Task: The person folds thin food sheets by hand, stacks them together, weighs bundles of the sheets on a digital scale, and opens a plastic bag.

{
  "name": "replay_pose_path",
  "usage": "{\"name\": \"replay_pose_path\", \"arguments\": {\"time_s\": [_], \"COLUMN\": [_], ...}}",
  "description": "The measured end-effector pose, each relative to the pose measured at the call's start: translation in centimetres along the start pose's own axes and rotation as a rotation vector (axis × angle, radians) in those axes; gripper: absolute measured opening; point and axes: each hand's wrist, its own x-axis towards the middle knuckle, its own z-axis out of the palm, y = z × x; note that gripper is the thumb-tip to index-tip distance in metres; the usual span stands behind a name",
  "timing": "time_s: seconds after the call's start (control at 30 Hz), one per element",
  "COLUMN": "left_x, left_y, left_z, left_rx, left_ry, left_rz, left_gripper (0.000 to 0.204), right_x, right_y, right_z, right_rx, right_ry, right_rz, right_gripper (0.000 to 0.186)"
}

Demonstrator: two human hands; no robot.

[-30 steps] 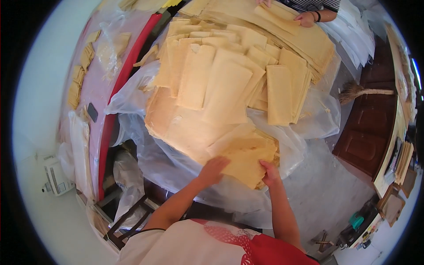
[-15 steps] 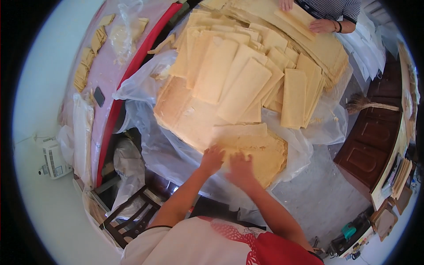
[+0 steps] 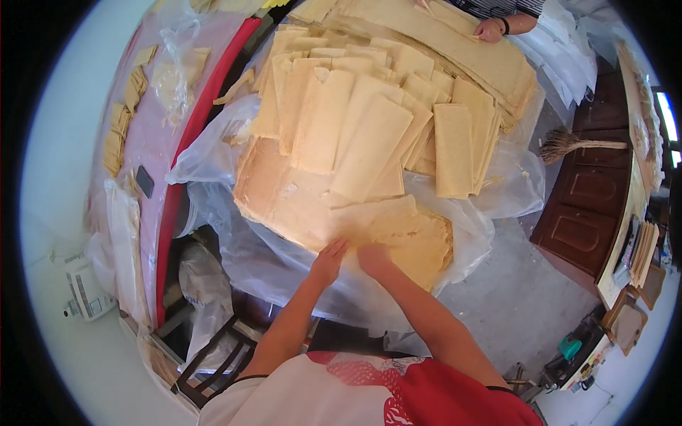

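Thin yellow sheets that look like tofu skin lie in a broad stack (image 3: 273,202) in front of me. On its near part, a top tofu skin sheet (image 3: 419,245) has an uneven strip turned over along its far side. My left hand (image 3: 328,260) rests at the near edge of this sheet, fingers stretched forward and close together. Just to its right, my right hand (image 3: 374,258) is curled on the same sheet, slightly blurred, its fingertips hidden. Beyond my hands, folded oblong sheets (image 3: 373,138) lie overlapping in a heap.
A co-worker's hand (image 3: 489,30) touches another large sheet stack (image 3: 455,53) at the far side. Clear plastic (image 3: 249,248) spreads under the stacks. At left stands a red-edged table (image 3: 162,241) with a phone (image 3: 144,182); a dark chair (image 3: 213,369), brown cabinet (image 3: 579,199) and whisk broom (image 3: 568,144) stand around.
My right hand has gone from spread, blurred fingers to a curled shape, closer to my left hand. The whole view has shifted slightly; the co-worker's hand has moved along the far sheet.
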Motion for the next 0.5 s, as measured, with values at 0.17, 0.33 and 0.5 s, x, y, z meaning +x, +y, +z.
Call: {"name": "replay_pose_path", "arguments": {"time_s": [0.17,0.33,0.5], "left_x": [0.6,3.0,0.6], "left_y": [-0.6,-2.1,-2.8], "left_z": [0.3,1.6,-2.5], "left_rx": [0.037,0.142,0.350], "left_ry": [-0.029,0.135,0.007], "left_rz": [0.018,0.163,0.063], "left_gripper": [0.048,0.048,0.063], "right_x": [0.0,0.6,1.3], "right_y": [1.3,2.2,-1.0], "right_z": [0.0,4.1,3.3], "right_rx": [0.037,0.098,0.003], "right_ry": [0.018,0.253,0.194], "right_rz": [0.088,0.085,0.074], "right_gripper": [0.019,0.016,0.012]}}
